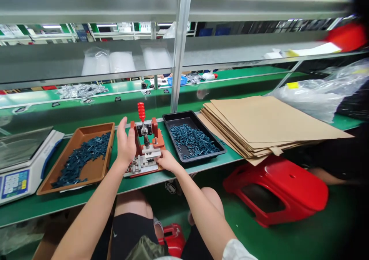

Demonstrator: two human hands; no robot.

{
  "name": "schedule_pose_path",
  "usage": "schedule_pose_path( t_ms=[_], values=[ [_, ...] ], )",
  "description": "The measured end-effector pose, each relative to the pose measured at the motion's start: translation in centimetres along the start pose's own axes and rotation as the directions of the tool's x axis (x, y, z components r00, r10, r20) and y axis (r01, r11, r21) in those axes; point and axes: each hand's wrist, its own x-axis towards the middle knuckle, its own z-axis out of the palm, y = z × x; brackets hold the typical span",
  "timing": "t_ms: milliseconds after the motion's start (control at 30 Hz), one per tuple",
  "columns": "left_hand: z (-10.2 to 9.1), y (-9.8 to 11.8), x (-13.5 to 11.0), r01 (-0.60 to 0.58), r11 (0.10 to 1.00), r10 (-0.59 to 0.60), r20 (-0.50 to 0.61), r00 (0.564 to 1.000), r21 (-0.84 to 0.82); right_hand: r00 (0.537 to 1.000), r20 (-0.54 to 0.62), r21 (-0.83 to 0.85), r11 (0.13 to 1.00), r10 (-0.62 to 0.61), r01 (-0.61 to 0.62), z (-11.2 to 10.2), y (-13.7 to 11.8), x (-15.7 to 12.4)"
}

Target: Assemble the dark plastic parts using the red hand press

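Left hand (127, 143), one: fingers raised and spread narrowly apart from the thumb, nothing visible between them, beside the fixture's left upright; contact cannot be told.

Right hand (168, 161), one: fingertips drawn close together at the right front of the fixture; whether they pinch a small part cannot be told.

Clamp fixture (150, 152), one: metal blocks on a red base, between the hands, near the front edge of the desk (46, 204). One red handle (141, 112), standing upright.

Trays, two. Brown tray (93, 169), left of the fixture, slanting toward the front edge, with a heap of flat dark-blue pieces (76, 162), too many to count. Black tray (184, 118), right of the fixture, with slender blue pins (193, 141), likewise uncountable.

Scale (14, 183), one, at the desk's left end, cut off by the view.

Cardboard sheets (273, 118), one stack of several, right of the black tray, overhanging the front edge.

Clear plastic bag (314, 95), at least one, behind the stack's right corner.

Red stools, two: one larger in view (291, 187), below the front edge at right; one partly hidden (174, 239), between the person's legs.
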Motion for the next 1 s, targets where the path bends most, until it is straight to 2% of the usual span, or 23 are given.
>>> schedule_pose_path(
  t_ms=[67,133,200,300,367,433,533,633,700,733,800,900,933,1000],
  values=[
    [0.8,3.8,2.7,-0.094,0.984,0.096,0.005,0.995,-0.15,1.0,-0.005,0.003,1.0,0.004,-0.004,0.1,0.0,0.0],
    [1.2,7.1,3.9,-0.154,0.964,0.169,0.05,0.984,-0.215,1.0,-0.014,-0.004,1.0,0.021,-0.021,0.1,-0.2,0.0],
    [1.4,9.2,3.0,-0.213,0.96,0.231,0.084,0.969,-0.183,0.999,-0.006,-0.021,0.999,0.045,-0.045,0.1,-0.7,-0.1],
    [1.4,9.9,-0.6,-0.374,0.924,0.376,0.02,0.926,-0.075,0.999,0.002,-0.071,0.996,0.05,-0.05,-0.1,-1.6,-0.3],
    [1.3,9.5,-2.5,-0.439,0.899,0.438,-0.029,0.898,-0.014,0.999,-0.005,-0.101,0.994,0.043,-0.044,-0.3,-2.1,-0.4],
    [1.5,8.9,-2.6,-0.452,0.891,0.453,-0.02,0.892,0.039,0.999,-0.003,-0.115,0.992,0.046,-0.046,-0.5,-2.4,-0.4],
    [2.3,8.5,0.7,-0.386,0.918,0.388,-0.011,0.921,0.088,0.999,0.001,-0.133,0.99,0.052,-0.051,-0.5,-2.3,-0.5],
    [3.2,7.8,5.5,-0.24,0.971,0.24,0.022,0.97,0.013,0.999,-0.026,-0.141,0.989,0.037,-0.04,-0.2,-1.9,-0.7],
    [3.1,6.9,7.2,-0.178,0.982,0.182,0.088,0.979,-0.056,0.998,-0.052,-0.129,0.991,-0.035,0.028,0.0,-1.8,-1.0],
    [2.9,6.4,7.2,-0.17,0.983,0.177,0.113,0.978,-0.065,0.993,-0.061,-0.121,0.988,-0.099,0.091,0.1,-1.8,-1.2],
    [1.9,5.1,5.3,-0.197,0.98,0.196,0.12,0.973,-0.003,0.969,-0.065,-0.108,0.967,-0.238,0.23,0.1,-2.0,-1.8],
    [-0.3,1.8,-0.8,-0.239,0.941,0.218,0.112,0.969,0.238,0.942,-0.059,-0.136,0.938,-0.329,0.319,0.2,-2.5,-2.7],
    [-1.0,0.1,-2.9,-0.223,0.922,0.186,0.143,0.972,0.317,0.942,-0.056,-0.163,0.934,-0.331,0.319,0.2,-2.7,-2.8],
    [-1.9,-4.2,-6.1,-0.136,0.887,0.043,0.214,0.976,0.442,0.946,-0.017,-0.234,0.921,-0.324,0.311,0.3,-2.8,-2.6]
  ],
)
